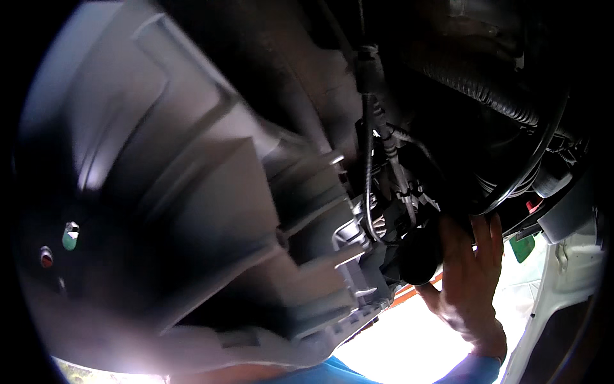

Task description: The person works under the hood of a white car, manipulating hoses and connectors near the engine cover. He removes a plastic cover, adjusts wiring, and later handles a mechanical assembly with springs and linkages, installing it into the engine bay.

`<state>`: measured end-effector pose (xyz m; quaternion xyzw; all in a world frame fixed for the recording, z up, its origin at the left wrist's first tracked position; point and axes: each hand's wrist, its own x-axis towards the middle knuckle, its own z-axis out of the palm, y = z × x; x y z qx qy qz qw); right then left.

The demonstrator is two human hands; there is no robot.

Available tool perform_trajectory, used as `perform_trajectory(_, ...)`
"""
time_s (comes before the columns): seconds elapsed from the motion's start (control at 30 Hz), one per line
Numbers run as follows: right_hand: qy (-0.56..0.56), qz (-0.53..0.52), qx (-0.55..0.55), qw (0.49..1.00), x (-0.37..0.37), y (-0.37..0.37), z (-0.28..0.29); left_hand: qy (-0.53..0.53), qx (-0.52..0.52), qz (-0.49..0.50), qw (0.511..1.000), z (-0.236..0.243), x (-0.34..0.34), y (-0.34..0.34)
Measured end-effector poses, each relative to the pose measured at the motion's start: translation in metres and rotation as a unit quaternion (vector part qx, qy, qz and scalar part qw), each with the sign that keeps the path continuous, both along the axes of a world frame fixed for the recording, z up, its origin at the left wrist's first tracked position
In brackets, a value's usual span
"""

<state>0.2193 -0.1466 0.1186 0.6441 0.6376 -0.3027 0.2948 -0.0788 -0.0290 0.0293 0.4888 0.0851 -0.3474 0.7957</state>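
My right hand [465, 288] reaches up at the lower right, its wrist in a blue sleeve. Its fingers and thumb curl round a black round-ended part [419, 257] among dark cables; the fingertips are partly lost in shadow. Left of it, a large grey moulded plastic panel [217, 192] with ribs and pockets fills much of the view, slightly blurred. Along the bottom edge my left forearm [224, 373] runs leftward under the panel from a blue sleeve [320, 374]. The panel hides my left hand.
Above my right hand hang a thin cable [368, 166], a ribbed hose [480, 89] and a curved black tube [537, 160]. A white painted body edge [550, 288] stands at the right. An orange strip [404, 296] shows below the black part, against bright light.
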Motion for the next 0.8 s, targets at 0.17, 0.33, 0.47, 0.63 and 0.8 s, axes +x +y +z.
perform_trajectory(0.17, 0.084, -0.045, 0.005, 0.995, 0.018, -0.01, -0.012, -0.033, 0.151, 0.055, 0.986, 0.014, 0.036, -0.077)
perform_trajectory(0.33, 0.16, -0.031, 0.022, 0.986, 0.024, -0.003, -0.018, -0.118, 0.294, 0.031, 0.948, 0.026, 0.029, -0.119)
perform_trajectory(0.47, 0.178, -0.033, 0.06, 0.982, 0.028, 0.004, -0.02, -0.198, 0.379, -0.025, 0.903, 0.031, 0.012, -0.135)
perform_trajectory(0.63, 0.203, -0.019, 0.065, 0.977, 0.032, 0.0, -0.025, -0.245, 0.514, 0.019, 0.822, 0.033, 0.009, -0.151)
perform_trajectory(0.8, 0.196, -0.031, 0.07, 0.978, 0.029, -0.005, -0.03, -0.157, 0.386, 0.085, 0.905, 0.026, 0.025, -0.128)
